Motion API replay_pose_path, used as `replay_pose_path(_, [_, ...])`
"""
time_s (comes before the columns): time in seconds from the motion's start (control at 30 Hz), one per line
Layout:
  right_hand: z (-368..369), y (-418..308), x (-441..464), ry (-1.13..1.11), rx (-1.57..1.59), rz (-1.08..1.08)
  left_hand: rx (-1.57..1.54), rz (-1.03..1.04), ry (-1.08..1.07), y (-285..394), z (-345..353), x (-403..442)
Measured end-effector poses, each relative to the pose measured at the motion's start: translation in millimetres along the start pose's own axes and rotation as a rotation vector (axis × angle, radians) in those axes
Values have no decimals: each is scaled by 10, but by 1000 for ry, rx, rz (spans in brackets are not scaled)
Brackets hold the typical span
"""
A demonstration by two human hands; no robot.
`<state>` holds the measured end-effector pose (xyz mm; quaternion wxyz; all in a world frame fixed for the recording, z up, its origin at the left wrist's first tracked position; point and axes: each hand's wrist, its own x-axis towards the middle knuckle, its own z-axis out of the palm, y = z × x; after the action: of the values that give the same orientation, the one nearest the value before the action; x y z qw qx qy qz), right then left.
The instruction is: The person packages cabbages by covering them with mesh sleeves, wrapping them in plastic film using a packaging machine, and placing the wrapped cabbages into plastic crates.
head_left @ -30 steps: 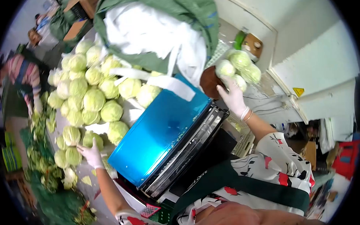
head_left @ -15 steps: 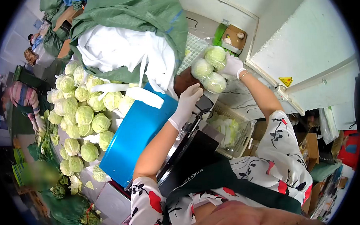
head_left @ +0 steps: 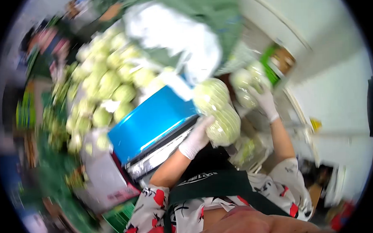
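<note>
A film-wrapped cabbage pair, likely heavy, firm and slick, best cupped underneath, is held against the left hand's curled fingers. Under the right hand's fingers, other wrapped cabbages are touched; grip cannot be told.

Cabbages we hold in shiny see-through plastic, our thin matt gloves, smooth glossy blue cover, matt green sack, our matt cloth apron
</note>
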<state>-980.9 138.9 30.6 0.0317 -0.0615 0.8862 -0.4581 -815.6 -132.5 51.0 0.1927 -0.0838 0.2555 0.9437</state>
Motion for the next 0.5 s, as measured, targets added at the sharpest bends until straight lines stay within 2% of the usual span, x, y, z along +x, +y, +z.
replay_pose_path(0.03, [169,395,64,-52,-32,-44,-23,25,69,15,-50,-194])
replay_pose_path(0.07, [385,1134,192,-35,-237,-186,-57,64,153,3,-68,-415])
replay_pose_path(0.1, [525,1042,116,137,-751,-214,-79,137,192,27,-45,-611])
replay_pose_path(0.13, [566,730,40,42,-1018,-130,-50,206,210,46,-70,-817])
replay_pose_path(0.17, [608,539,79,-126,-1132,-98,-51,284,270,40,-108,-1037])
replay_pose_path(0.2, [618,673,127,-110,-1187,-169,-39,329,307,26,-145,-1245])
replay_pose_path(0.27, [657,987,249,9,-1265,-468,-37,517,426,9,-200,-1766])
replay_pose_path(0.3, [627,1234,356,148,-1296,-647,-28,584,462,5,-242,-1973])
replay_pose_path(0.33, [617,895,285,-70,-1278,-315,-74,644,513,-35,-317,-2214])
replay_pose_path(0.37, [601,696,250,-83,-1253,-211,-121,698,552,-120,-403,-2481])
replay_pose_path(0.4, [572,581,240,-48,-1198,-190,-168,747,583,-194,-449,-2752])
replay_pose_path(0.43, [539,416,230,-16,-1136,-202,-187,786,706,-158,-290,-3093])
replay_pose_path(0.47, [505,258,205,10,-1063,-216,-275,914,693,-341,-494,-3309])
replay_pose_path(0.5, [471,63,160,30,-980,-234,-211,1100,851,-380,-428,-3558])
